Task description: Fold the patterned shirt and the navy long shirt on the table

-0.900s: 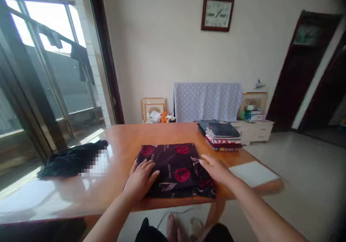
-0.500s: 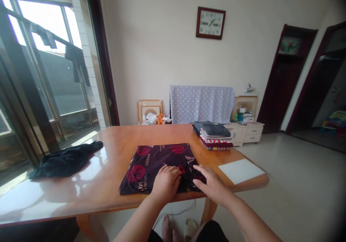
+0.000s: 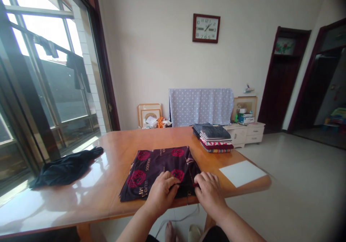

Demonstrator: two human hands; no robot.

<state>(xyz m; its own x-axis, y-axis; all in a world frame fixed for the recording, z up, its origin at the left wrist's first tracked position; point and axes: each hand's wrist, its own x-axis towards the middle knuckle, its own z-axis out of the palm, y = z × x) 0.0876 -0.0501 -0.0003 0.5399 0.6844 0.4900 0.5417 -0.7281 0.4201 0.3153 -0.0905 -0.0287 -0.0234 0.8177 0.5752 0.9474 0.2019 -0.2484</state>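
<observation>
A dark garment (image 3: 156, 162) with red round prints and pale lettering lies folded flat near the front edge of the wooden table (image 3: 108, 177). My left hand (image 3: 164, 188) rests on its near part, fingers curled and closed on the cloth. At the garment's right edge, my right hand (image 3: 209, 186) has its thumb and fingers pinched together on the fabric. The kind of garment cannot be made out while it is folded. Both palms hide parts of the near edge.
A stack of folded clothes (image 3: 215, 138), jeans on top, stands at the table's back right. A white sheet (image 3: 242, 173) lies on the right corner. A crumpled black garment (image 3: 67, 166) is at the left. Behind the table hangs a polka-dot cloth (image 3: 200, 106).
My right hand has closed from spread fingers to a pinch on the garment's right edge. My left fingers have curled onto the cloth slightly nearer me. The view has tilted slightly.
</observation>
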